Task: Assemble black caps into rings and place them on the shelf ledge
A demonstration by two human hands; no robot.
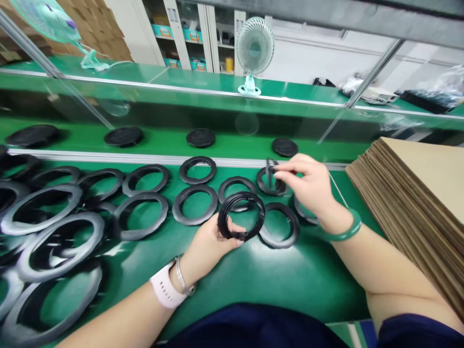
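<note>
My left hand [210, 241] is closed around the lower left rim of a black ring [261, 220], which it holds tilted above the green table. My right hand [306, 179] is up and to the right, its thumb and fingers pinching a small, thin dark piece [268, 173] that stands roughly upright. What exactly this piece is cannot be made out. Under it lies another black ring [263, 183], partly covered by the fingers. A further black ring [295, 232] rests on the table just right of the held one.
Many black rings [195, 205] are spread over the green table [275, 280], stacked thickly at the left. Round black discs [201, 137] sit on the green strip behind the metal rail. Flat cardboard sheets [402, 217] are piled at the right. A small fan [254, 46] stands on the shelf.
</note>
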